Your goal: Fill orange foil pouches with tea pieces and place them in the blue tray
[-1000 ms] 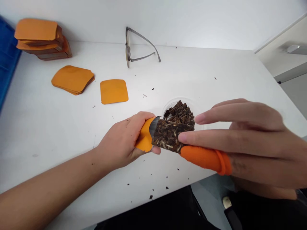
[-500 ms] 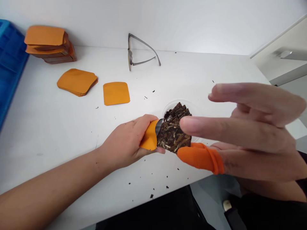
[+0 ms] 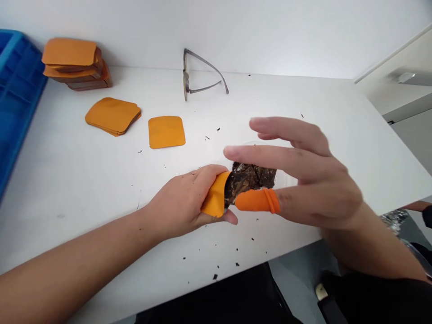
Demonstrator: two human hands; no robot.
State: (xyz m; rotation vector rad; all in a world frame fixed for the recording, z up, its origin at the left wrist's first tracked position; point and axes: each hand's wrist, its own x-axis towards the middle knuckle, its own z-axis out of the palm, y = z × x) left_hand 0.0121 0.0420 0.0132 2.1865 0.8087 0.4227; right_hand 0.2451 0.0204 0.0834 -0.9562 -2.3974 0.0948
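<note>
My left hand [image 3: 184,202] grips an orange foil pouch [image 3: 216,195] by its open mouth, low over the white table [image 3: 101,180]. A dark brown pressed slab [image 3: 245,180] with pale flecks sticks partway out of the pouch. My right hand [image 3: 303,175] is beside it, fingers stretched out, with an orange rubber cot on one finger [image 3: 258,200] pressing against the slab. Behind the slab a clear round tub [image 3: 285,177] with more dark slabs is mostly hidden by my right hand.
Flat orange pouches lie at the back left: a single one [image 3: 166,131], a small pile [image 3: 113,115] and a taller stack [image 3: 76,63]. A blue crate [image 3: 16,94] stands at the left edge. Folded glasses [image 3: 202,74] rest by the wall. Dark crumbs dot the table.
My right hand has moved left and down toward the pouch, and the slab has gone further into the pouch. My left hand has stayed in place, holding the pouch.
</note>
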